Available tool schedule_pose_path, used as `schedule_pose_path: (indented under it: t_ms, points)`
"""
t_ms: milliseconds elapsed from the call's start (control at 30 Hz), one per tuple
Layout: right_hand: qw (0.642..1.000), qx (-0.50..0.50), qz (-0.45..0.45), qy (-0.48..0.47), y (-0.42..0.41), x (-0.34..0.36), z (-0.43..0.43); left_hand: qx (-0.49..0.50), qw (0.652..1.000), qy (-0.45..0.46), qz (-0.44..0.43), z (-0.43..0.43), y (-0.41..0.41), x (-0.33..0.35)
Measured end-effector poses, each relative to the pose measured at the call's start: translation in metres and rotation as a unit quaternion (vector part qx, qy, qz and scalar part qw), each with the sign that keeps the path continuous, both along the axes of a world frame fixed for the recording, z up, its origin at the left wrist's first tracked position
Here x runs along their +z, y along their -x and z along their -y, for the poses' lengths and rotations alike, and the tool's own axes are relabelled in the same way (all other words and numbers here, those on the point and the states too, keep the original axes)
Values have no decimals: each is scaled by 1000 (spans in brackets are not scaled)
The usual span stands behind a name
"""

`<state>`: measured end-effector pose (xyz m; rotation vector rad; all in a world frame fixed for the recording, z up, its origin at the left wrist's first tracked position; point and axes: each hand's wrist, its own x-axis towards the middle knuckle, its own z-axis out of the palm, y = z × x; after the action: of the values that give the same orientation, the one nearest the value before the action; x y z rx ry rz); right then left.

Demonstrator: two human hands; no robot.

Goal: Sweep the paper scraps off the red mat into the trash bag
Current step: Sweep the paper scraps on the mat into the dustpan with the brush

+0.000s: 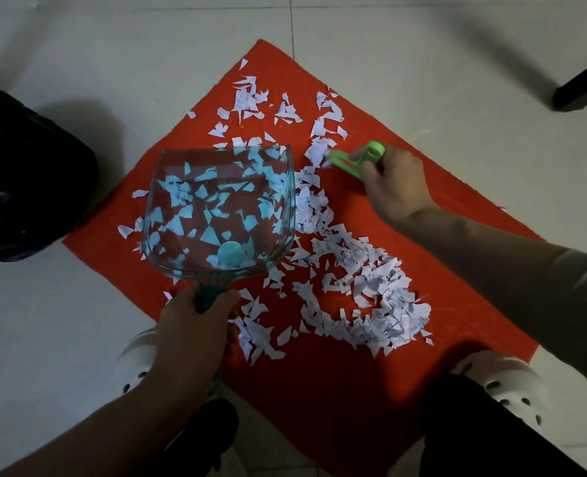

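Note:
A red mat (423, 208) lies cornerwise on the tiled floor. Several white paper scraps (361, 287) are strewn across it, thickest near its front middle. My left hand (195, 332) grips the handle of a clear teal dustpan (216, 208), which is over the mat's left part; scraps show in or through it. My right hand (392, 187) holds a small green brush (354, 160) at the mat's right middle, its tip touching scraps. A dark trash bag (20, 177) sits on the floor at the left edge.
White clogs (505, 383) and dark trouser legs are at the mat's near corner. A black furniture leg (584, 87) stands on the floor at the upper right. Pale floor tiles (113, 56) surround the mat.

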<state>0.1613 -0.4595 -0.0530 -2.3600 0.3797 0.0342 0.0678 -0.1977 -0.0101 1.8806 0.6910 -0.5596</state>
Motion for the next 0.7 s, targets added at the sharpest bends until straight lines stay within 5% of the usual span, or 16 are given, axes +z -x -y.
schedule_pose_path:
  t_ms: [333, 533, 700]
  points:
    - [997, -71, 25, 16, -16, 0, 13, 3, 1000, -6, -1, 1, -6, -4]
    - [998, 53, 13, -23, 3, -3, -11, 14, 1000, -1, -4, 2, -9, -7]
    - [997, -29, 62, -46, -9, 3, 0, 7, 1000, -7, 4, 5, -10, -7]
